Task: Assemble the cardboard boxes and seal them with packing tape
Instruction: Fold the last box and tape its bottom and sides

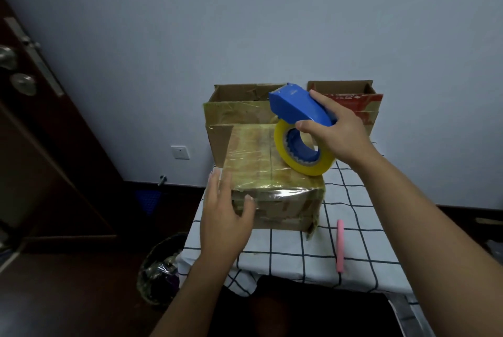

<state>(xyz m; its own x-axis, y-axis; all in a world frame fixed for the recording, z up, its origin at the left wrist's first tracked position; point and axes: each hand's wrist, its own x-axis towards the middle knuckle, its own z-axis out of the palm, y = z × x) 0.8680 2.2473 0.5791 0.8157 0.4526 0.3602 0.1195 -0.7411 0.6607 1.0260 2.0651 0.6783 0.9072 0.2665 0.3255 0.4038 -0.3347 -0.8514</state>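
A closed cardboard box [261,162], its top and front covered in shiny yellowish tape, sits on the checked tablecloth. My left hand [226,217] rests with straight fingers against the box's left front corner. My right hand [337,129] grips a blue tape dispenser [296,105] holding a yellow tape roll [302,154], tilted above the right side of the box top. Behind it stand an open cardboard box [239,102] and a second open box [362,102] with a red front.
The small table [299,252] has a white cloth with dark grid lines; a pink pen-like object [340,244] lies on it to the right. A bin [160,271] with crumpled plastic stands on the floor at left, near a dark door [35,118].
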